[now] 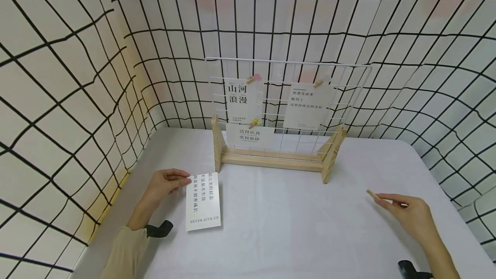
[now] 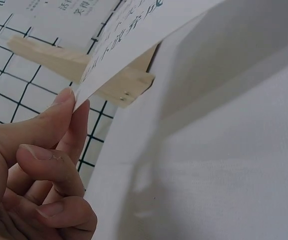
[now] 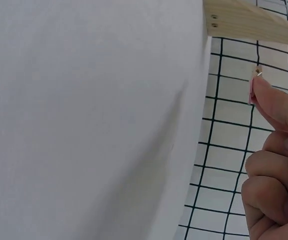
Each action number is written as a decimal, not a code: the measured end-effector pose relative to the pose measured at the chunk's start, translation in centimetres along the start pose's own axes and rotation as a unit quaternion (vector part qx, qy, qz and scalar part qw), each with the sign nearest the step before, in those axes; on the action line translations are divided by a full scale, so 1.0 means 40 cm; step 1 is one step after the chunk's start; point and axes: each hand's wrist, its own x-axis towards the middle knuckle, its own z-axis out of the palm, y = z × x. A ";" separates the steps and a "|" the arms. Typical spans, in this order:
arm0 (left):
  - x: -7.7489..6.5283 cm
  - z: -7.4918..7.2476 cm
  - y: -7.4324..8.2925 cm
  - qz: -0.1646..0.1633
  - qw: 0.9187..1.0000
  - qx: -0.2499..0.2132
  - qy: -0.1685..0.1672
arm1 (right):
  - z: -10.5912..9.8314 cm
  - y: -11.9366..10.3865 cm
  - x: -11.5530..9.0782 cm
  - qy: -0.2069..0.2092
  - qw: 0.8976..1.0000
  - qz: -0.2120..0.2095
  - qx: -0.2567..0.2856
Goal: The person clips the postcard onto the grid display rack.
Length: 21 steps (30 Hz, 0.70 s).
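Observation:
In the head view my left hand (image 1: 159, 187) pinches the upper left corner of a white card (image 1: 203, 214), printed with Chinese lines and "NEVER GIVE UP". The left wrist view shows the card's edge between thumb and index finger, other fingers curled. On the right, my right hand (image 1: 414, 216) holds a small wooden clothespin (image 1: 372, 194) between thumb and index finger, above the table. Its metal spring and a pinkish part show in the right wrist view. Between the hands, farther back, a white wire grid rack (image 1: 288, 61) stands on a wooden base (image 1: 271, 160).
Clothespins fix three printed cards to the rack: a large one (image 1: 237, 109) at left, another (image 1: 304, 115) at right, a small one (image 1: 248, 141) lower left. A white cloth covers the table (image 1: 286, 223). Black-lined grid walls (image 1: 290, 16) surround it.

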 end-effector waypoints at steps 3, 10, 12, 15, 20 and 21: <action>0.001 0.005 -0.002 -0.007 1.000 -0.009 -0.002 | 0.002 -0.012 0.004 0.007 1.000 -0.003 0.021; 0.002 0.016 -0.007 -0.016 1.000 -0.025 0.008 | 0.010 -0.029 0.017 0.012 0.998 -0.014 0.054; 0.004 0.021 -0.009 -0.019 0.999 -0.032 0.009 | 0.012 -0.033 0.020 0.015 0.998 -0.021 0.057; 0.004 0.031 -0.009 -0.023 0.999 -0.046 0.014 | 0.016 -0.040 0.024 0.016 0.998 -0.030 0.058; -0.004 0.061 0.002 -0.023 0.997 -0.070 0.034 | 0.024 -0.057 0.032 0.012 0.997 -0.029 0.067; -0.006 0.068 0.005 -0.023 0.996 -0.073 0.038 | 0.027 -0.062 0.034 0.011 0.997 -0.029 0.070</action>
